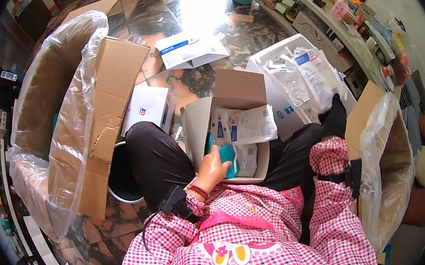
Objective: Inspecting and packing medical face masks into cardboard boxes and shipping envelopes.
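My bare left hand [211, 168] reaches into an open cardboard box [196, 131] between my legs. Its fingers close around a teal item [227, 157] whose exact kind I cannot make out. Beside it in the same box lie white printed packets [250, 125]. Over a white foam box [283, 111] on the right, my right hand [335, 119], in a black glove, grips the near end of a white plastic packet [314, 73]. Most of its fingers are hidden under the packet. Clear plastic packaging [292, 84] lies in the foam box.
Large cardboard cartons with clear plastic liners stand at left [71, 117] and right [379, 150]. A white printed box [148, 107] sits by my left knee, near a dark bin [124, 175]. An unfolded white carton [192, 50] lies on the floor ahead. A cluttered shelf [333, 21] runs along the far right.
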`<control>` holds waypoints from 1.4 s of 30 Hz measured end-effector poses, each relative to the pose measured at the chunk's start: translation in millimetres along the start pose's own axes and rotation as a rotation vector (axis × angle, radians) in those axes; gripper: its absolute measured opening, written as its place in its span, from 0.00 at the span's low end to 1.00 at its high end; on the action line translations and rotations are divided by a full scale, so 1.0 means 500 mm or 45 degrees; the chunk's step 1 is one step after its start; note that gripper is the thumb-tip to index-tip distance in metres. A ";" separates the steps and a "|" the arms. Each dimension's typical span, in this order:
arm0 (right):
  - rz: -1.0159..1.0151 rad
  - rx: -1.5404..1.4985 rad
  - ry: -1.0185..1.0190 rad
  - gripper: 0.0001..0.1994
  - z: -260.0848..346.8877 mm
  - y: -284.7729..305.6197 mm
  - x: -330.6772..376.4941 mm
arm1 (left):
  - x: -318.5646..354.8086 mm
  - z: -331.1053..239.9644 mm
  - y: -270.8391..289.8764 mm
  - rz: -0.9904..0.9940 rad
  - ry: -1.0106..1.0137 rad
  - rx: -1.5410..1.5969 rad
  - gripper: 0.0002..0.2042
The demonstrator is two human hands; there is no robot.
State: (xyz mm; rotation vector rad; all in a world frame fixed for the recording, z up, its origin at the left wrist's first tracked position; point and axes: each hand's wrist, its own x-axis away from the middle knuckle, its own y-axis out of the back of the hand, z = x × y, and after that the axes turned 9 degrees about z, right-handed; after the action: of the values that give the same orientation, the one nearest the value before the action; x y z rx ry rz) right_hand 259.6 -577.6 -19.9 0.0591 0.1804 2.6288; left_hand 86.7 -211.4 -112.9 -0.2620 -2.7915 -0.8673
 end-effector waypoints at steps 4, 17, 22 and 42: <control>0.152 -0.283 -0.661 0.19 -0.020 -0.092 0.018 | 0.007 -0.005 0.003 0.077 0.078 -0.338 0.33; 0.932 0.787 0.166 0.20 -0.041 -0.160 0.236 | -0.053 -0.022 0.015 -0.248 -0.305 0.083 0.14; 0.990 0.429 0.060 0.19 0.013 -0.118 0.267 | -0.096 -0.039 0.015 -0.162 -0.201 0.612 0.12; 1.121 0.281 0.046 0.21 -0.020 -0.109 0.271 | -0.054 -0.047 0.039 -0.106 0.090 1.278 0.18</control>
State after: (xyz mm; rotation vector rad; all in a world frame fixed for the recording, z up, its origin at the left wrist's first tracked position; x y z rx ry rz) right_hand 166.8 -466.0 -36.1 0.2058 0.5655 3.4707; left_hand 120.7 -211.9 -90.0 0.0561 -2.7803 0.5468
